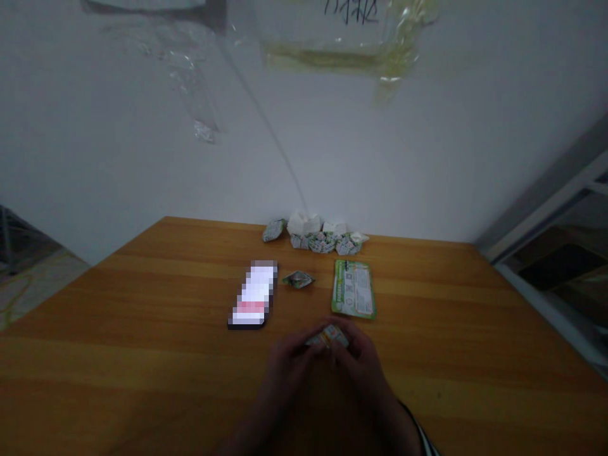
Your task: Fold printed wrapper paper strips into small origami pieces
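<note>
Both hands meet near the front middle of the table, closed around a small folded printed wrapper (336, 334) with white, orange and green on it. My left hand (289, 356) grips its left side and my right hand (365, 358) its right side, with the thumbs on top. Fingers hide part of the wrapper. Just beyond the hands, a flat green-and-white printed packet (354, 290) lies to the right. A small folded piece (299, 279) in similar print rests farther left, partly opened out.
A phone with a lit screen (256, 292) lies left of the hands on the wooden table (142, 354). Against the white wall (380, 152), several crumpled printed pieces (322, 242) stand in a row, with white tissue-like paper (304, 223) behind. A shelf frame (551, 209) is at right.
</note>
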`<state>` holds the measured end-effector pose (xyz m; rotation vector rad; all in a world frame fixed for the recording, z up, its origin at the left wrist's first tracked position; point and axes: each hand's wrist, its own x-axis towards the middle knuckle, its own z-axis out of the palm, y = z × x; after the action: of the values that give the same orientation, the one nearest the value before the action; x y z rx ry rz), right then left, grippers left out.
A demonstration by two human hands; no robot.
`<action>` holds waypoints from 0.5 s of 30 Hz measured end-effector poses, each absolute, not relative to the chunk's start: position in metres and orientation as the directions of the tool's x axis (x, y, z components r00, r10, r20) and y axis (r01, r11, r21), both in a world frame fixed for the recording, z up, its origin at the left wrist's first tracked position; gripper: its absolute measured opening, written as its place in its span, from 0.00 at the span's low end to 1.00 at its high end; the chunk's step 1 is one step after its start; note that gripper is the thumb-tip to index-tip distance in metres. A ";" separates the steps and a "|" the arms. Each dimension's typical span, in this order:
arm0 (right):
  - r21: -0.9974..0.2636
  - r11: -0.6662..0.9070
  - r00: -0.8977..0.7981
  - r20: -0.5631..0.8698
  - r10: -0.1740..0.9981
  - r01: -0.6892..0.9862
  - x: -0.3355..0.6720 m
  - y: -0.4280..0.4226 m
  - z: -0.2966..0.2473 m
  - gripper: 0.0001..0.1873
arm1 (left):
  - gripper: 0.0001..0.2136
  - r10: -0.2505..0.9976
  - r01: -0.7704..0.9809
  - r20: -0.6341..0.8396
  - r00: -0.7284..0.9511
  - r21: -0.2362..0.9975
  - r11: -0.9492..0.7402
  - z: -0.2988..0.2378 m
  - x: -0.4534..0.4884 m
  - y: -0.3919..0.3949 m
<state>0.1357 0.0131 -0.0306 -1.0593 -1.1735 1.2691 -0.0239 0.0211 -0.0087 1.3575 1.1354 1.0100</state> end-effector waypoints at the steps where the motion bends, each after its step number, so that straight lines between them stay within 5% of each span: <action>1: -0.990 0.046 -0.055 0.054 0.997 -0.136 0.136 0.013 -0.031 0.20 | 0.13 0.981 0.112 0.005 0.196 0.993 -0.027 -0.008 -0.025 0.022; 6: -0.982 0.096 -0.210 0.130 0.969 -0.164 0.139 0.011 -0.034 0.26 | 0.12 0.977 -0.059 -0.141 0.162 0.987 0.152 -0.007 -0.028 0.027; 9: -0.989 0.140 -0.286 0.147 0.947 -0.043 0.142 0.010 -0.033 0.30 | 0.14 0.963 -0.208 -0.220 0.157 0.946 0.250 -0.013 -0.033 0.033; 15: -0.968 0.215 -0.360 0.157 0.920 0.128 0.149 0.010 -0.026 0.25 | 0.22 0.853 -0.255 -0.283 0.438 0.871 0.420 -0.014 -0.040 0.031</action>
<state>0.1494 0.0099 -0.0264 -0.9937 -1.6781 1.2288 -0.0400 0.0310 -0.0136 0.8580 0.8317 0.8053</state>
